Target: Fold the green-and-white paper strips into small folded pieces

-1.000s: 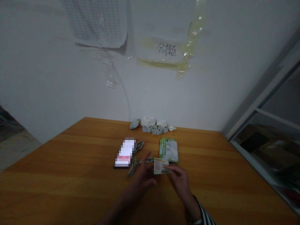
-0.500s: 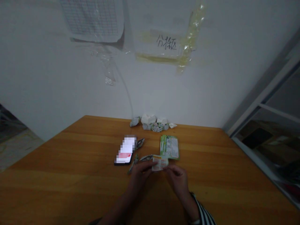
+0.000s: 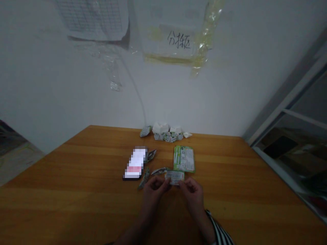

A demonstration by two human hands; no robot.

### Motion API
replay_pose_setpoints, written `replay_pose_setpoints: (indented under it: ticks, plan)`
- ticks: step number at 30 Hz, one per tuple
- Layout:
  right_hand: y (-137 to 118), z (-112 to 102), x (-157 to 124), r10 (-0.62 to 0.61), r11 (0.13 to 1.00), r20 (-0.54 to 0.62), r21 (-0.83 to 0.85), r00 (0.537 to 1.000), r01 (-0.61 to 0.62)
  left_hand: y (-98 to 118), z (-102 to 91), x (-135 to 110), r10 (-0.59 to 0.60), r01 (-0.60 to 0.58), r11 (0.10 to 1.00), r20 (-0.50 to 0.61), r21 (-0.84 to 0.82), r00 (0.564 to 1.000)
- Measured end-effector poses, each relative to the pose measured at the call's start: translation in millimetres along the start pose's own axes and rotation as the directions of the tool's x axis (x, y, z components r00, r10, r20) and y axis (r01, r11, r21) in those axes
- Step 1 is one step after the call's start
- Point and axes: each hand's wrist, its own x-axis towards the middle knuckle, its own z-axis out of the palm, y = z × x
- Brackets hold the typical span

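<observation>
Between my two hands is a small printed packet (image 3: 174, 177), pale with a green edge, its lettering too blurred to read. My left hand (image 3: 154, 189) pinches its left end between thumb and fingers. At the right end, my right hand (image 3: 192, 190) grips it the same way. Just beyond lies a stack of green-and-white printed packets (image 3: 184, 159). Close to my left hand are a narrow crumpled wrapper (image 3: 144, 178) and another flattened wrapper (image 3: 159, 170).
A phone (image 3: 135, 163) with a lit, blurred screen lies to the left, a small dark wrapper (image 3: 151, 155) beside it. Crumpled white tissues (image 3: 160, 128) and balled-up wrappers (image 3: 170, 136) line the wall edge of the wooden table (image 3: 76, 197). Shelving (image 3: 293, 149) stands at the right.
The packet in my hands now shows a different printed face, without the yellow band seen before. My left thumb has come to its front. The view has shifted slightly.
</observation>
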Motion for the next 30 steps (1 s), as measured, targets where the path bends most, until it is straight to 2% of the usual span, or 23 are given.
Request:
replay_pose_setpoints:
  ticks: [6,10,17,25,30]
  plan:
    - [0.4,-3.1,2.4,-0.045,0.997,0.038,-0.057,0.998,0.047,-3.9,-2.3,4.5,-0.031,0.034,0.998,0.062,-0.043,0.998]
    - [0.0,-2.9,1.5,-0.081,0.992,0.099,-0.093,0.992,0.091,-6.8,-3.0,4.1,-0.026,0.028,0.999,0.030,-0.043,0.999]
    - [2.5,-4.6,2.8,-0.086,0.991,0.133,-0.092,0.987,0.099,-1.7,0.3,-1.7,0.010,-0.010,1.000,0.052,-0.002,0.999]
    - [2.5,-6.7,2.5,-0.053,0.994,0.152,-0.084,0.987,0.066,-3.6,-4.3,0.0,-0.027,0.030,0.999,0.154,-0.014,0.988]
    - [7.8,-7.4,1.6,-0.061,0.993,0.168,-0.087,0.984,0.076,-8.3,-6.4,3.1,-0.050,0.049,0.999,0.111,0.011,0.993]
